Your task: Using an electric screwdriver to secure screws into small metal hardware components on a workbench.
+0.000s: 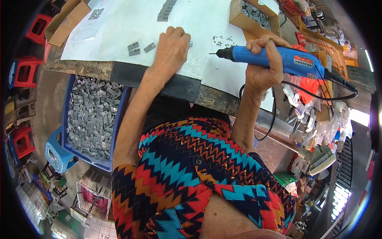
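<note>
My right hand (264,59) is wrapped round a blue electric screwdriver (292,60), held above the table with its thin bit pointing left. Over the white sheet, my left hand (172,49) has its fingers curled down on a small grey metal piece (190,44); only an edge of that piece shows past the fingers. Just left of this hand lie several similar small grey metal blocks (134,52), rectangular like pencil sharpener bodies. Farther back, more of them form an overlapping row (164,15). Tiny screws (223,41) are scattered on the sheet between my hands.
A cardboard box (250,27) of small grey parts stands at the back right. Below the table edge at left, a blue bin (115,137) full of grey metal pieces rests by a blue stool (55,151). The screwdriver's black cable (274,109) loops beside my right forearm.
</note>
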Demonstrator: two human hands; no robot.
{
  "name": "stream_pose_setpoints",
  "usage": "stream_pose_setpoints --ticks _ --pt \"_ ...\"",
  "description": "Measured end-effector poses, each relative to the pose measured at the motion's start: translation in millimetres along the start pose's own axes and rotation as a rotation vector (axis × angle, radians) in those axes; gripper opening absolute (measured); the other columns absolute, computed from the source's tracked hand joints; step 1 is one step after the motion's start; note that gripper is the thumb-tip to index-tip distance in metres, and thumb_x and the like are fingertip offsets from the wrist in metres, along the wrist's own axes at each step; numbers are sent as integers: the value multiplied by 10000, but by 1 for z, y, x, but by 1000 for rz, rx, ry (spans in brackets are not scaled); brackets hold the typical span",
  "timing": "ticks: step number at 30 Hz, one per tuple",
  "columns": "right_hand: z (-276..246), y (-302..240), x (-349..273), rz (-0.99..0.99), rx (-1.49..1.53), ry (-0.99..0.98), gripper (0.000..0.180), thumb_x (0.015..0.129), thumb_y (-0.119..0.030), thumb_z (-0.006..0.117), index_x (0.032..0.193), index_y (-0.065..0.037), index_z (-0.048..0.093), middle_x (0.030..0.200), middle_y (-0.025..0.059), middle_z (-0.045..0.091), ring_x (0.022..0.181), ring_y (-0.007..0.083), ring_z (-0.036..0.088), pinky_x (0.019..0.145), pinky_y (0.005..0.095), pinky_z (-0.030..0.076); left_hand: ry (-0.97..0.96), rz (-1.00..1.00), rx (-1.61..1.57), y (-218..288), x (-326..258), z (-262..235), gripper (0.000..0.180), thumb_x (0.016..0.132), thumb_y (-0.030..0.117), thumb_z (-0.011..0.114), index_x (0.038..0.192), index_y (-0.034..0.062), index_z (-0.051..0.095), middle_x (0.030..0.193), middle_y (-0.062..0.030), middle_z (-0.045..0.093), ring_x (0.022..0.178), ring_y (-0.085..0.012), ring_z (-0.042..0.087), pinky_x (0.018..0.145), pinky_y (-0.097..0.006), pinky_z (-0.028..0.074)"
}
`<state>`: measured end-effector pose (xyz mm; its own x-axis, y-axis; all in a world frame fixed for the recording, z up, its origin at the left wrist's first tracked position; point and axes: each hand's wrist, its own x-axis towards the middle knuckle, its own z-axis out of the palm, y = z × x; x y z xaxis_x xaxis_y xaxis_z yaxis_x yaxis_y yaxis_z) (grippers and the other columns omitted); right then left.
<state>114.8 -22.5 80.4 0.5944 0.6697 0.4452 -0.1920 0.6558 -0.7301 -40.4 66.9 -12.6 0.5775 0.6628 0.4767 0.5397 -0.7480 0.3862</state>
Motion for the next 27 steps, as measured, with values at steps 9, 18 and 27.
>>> stream_pose_setpoints --ticks 9,18,27 --pt "22 9 -3 -26 -124 -83 202 677 38 601 856 35 509 632 109 552 503 169 545 526 312 474 2 -37 -270 32 -24 1 146 707 40 629 847 12 597 849 -87 552 855 -259 493 750 -361 395" --pt "28 18 -1 -71 -203 -178 162 674 14 611 810 32 524 606 99 553 496 155 551 501 289 467 17 -107 -334 28 -24 4 112 698 37 624 801 -1 602 752 -116 553 776 -277 505 715 -366 408" --pt "31 22 -2 -33 -249 -212 120 715 15 564 824 40 518 637 124 549 506 166 523 540 355 480 -2 -129 -337 28 -24 4 107 691 51 626 782 6 590 738 -113 544 765 -267 500 726 -368 398"
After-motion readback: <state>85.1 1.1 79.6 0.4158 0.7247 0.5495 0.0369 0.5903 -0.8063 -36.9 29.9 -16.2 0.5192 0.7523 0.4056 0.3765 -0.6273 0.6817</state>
